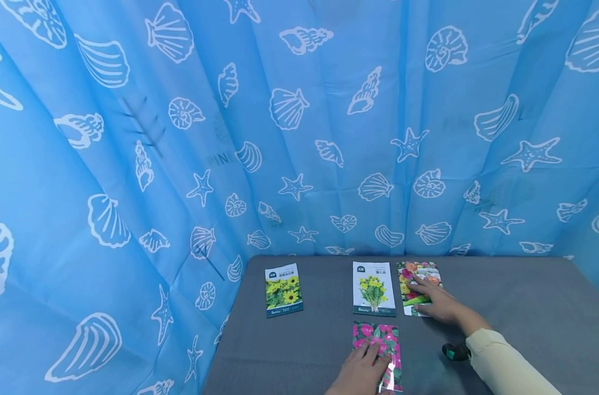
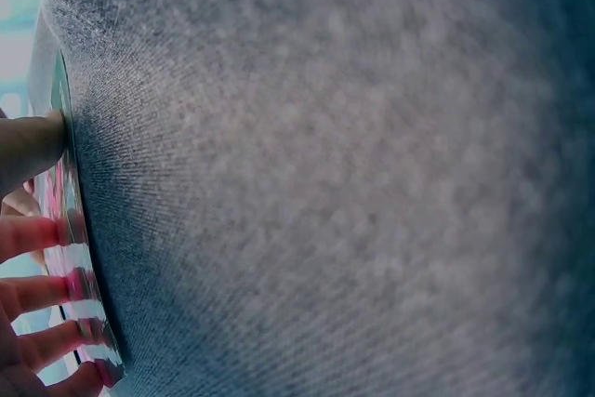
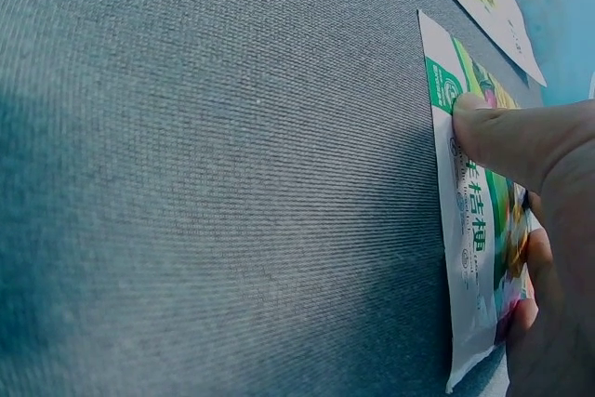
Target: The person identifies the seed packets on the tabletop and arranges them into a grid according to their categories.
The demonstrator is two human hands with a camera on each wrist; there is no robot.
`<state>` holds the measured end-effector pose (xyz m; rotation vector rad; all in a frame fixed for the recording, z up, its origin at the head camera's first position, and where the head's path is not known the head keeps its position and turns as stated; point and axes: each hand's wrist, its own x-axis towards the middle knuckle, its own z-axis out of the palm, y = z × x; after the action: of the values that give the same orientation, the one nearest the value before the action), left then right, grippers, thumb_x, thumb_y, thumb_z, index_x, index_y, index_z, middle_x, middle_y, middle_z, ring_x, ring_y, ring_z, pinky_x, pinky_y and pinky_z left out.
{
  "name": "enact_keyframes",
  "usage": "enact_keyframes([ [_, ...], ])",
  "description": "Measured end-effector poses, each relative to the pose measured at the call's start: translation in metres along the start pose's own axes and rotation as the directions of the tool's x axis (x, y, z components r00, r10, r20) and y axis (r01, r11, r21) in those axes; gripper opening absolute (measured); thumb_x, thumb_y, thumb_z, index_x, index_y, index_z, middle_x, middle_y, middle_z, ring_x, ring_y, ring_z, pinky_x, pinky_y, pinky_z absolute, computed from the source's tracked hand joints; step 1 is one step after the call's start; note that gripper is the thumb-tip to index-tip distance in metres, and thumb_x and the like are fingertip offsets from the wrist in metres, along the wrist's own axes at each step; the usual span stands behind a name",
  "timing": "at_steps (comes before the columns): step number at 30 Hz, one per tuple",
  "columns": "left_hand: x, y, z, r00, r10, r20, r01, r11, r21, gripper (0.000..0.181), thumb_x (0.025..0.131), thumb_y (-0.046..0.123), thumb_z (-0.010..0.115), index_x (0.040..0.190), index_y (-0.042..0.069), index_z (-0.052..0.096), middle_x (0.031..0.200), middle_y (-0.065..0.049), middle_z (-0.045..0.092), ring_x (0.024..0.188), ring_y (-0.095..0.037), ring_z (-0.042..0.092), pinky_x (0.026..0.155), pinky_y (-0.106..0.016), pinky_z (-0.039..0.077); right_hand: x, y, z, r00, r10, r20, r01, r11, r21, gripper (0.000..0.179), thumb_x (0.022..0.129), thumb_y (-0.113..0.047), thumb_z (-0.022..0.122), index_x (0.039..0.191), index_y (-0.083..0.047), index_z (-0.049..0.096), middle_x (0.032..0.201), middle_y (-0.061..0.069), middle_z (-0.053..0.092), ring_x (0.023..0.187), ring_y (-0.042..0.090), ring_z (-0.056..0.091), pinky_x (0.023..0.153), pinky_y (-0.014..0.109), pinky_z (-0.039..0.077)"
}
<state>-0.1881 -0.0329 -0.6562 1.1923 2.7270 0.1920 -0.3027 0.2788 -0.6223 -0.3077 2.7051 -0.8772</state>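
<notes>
My left hand (image 1: pixel 362 368) rests on a seed packet with pink flowers (image 1: pixel 376 331), at the front middle of the grey table. In the left wrist view the fingertips are spread along this packet, with the thumb (image 2: pixel 35 148) touching it too. On the right, my right hand (image 1: pixel 441 305) lies over a packet of multicoloured flowers (image 1: pixel 420 269), its fingers extended across the front. The right wrist view shows the thumb (image 3: pixel 507 137) pressing that packet's white and green end, beside green printed characters. Part of each packet is hidden under the hand.
Between the hands' packets and the back edge lies a white packet with yellow flowers (image 1: pixel 373 289), just left of the multicoloured one. Another yellow-flower packet (image 1: pixel 284 291) lies farther left. A blue shell-print curtain (image 1: pixel 324 164) hangs behind the grey table (image 1: pixel 279 351).
</notes>
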Motion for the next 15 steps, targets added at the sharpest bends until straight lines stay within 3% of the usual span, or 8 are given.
enact_keyframes([
  [9,0.0031,-0.0019,0.0072,1.000,-0.008,0.018,0.008,0.999,-0.035,0.067,0.106,0.073,0.034,0.160,0.034,0.047,0.167,0.000,0.045,0.154,-0.025,0.045,0.116,-0.040,0.051,0.0006,-0.0009,-0.0017,1.000,-0.004,-0.003,0.004,1.000,-0.018,0.067,0.100,-0.034,0.074,0.157,-0.007,0.051,0.169,0.032,0.026,0.151,0.066,0.020,0.112,0.086,0.026],
  [15,0.0047,0.0030,0.0039,0.999,-0.027,0.045,0.028,0.999,-0.041,0.067,0.106,0.073,0.036,0.160,0.035,0.047,0.168,0.001,0.044,0.155,-0.024,0.043,0.116,-0.041,0.051,0.0008,-0.0031,-0.0038,1.000,-0.009,0.006,0.009,1.000,-0.021,0.066,0.100,-0.031,0.074,0.157,-0.007,0.052,0.169,0.032,0.027,0.151,0.066,0.021,0.112,0.085,0.026],
])
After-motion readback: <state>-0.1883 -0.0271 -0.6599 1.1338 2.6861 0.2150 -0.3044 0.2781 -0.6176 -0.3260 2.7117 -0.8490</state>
